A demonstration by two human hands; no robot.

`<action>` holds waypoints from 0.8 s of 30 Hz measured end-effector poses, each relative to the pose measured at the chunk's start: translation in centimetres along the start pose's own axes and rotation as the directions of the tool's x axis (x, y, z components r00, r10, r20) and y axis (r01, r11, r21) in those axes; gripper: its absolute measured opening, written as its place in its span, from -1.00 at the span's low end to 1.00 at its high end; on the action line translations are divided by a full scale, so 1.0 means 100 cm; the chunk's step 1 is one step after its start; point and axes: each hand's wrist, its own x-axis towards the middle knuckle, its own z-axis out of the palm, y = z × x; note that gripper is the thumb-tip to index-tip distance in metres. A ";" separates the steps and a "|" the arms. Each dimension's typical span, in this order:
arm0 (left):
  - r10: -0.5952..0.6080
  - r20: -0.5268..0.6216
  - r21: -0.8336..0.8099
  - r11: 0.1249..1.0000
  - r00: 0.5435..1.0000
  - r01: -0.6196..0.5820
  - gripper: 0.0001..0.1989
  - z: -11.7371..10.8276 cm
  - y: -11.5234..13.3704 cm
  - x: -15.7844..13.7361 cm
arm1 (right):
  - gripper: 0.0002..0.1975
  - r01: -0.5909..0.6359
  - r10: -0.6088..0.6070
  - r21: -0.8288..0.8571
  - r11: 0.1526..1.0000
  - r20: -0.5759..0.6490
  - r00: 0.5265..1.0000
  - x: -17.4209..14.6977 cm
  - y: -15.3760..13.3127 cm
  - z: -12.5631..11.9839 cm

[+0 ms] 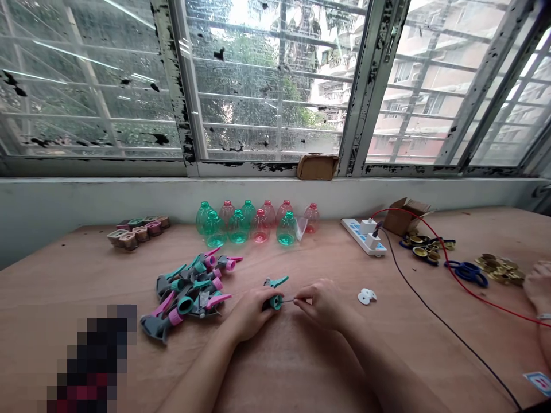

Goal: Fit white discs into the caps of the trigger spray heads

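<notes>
My left hand [252,312] is closed around a grey and teal trigger spray head [276,302], whose round teal collar faces right. Its teal trigger [280,281] sticks up above my fingers. The fingertips of my right hand [321,302] pinch a thin dip tube [288,300], which points left at the collar. Whether the tube's far end is inside the collar is too small to tell. Left of my hands lies a heap of grey spray heads [191,289] with teal and pink parts. Small white discs [367,296] lie to the right of my right hand.
Green bottles [238,227] and pink bottles [260,228] stand along the wall. Small patterned containers [140,232] sit at the back left. A power strip [364,236], cables, a cardboard box [400,217], blue scissors [467,273] and gold-coloured pieces [499,268] are on the right, near another person's hand [538,287].
</notes>
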 end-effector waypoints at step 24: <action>-0.025 -0.038 -0.079 0.997 0.999 0.022 -0.66 -0.004 0.000 -0.003 | -0.84 0.023 0.019 0.545 0.838 -0.072 0.997 0.003 0.018 0.037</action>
